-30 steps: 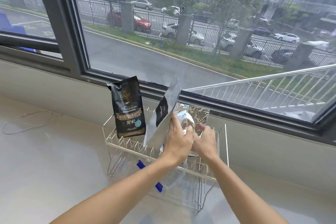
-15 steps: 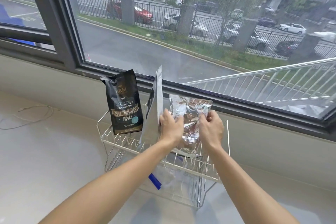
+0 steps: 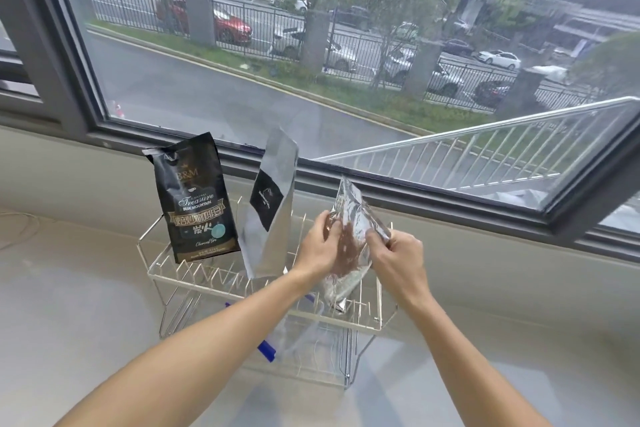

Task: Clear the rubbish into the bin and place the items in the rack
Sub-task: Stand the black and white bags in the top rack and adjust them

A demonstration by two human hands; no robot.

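A wire rack (image 3: pixel 162 279) stands on the pale counter under the window. A black coffee bag (image 3: pixel 194 198) stands upright in its left slots. A silver pouch with a black label (image 3: pixel 272 204) stands tilted in the middle slots, free of my hands. At the rack's right, my left hand (image 3: pixel 320 248) and my right hand (image 3: pixel 398 253) both grip a crinkled clear foil bag (image 3: pixel 349 215) with brown contents. Its lower end sits among the rack's right slots.
A clear zip bag with a blue strip (image 3: pixel 266 350) lies on the rack's lower level. A thin cord (image 3: pixel 20 229) lies on the counter at far left. The window frame (image 3: pixel 415 201) runs just behind the rack, with an open sash at right.
My left hand has left the silver pouch, which now stands on its own. Both hands have turned the clear foil bag edge-on and moved it lower into the right slots.
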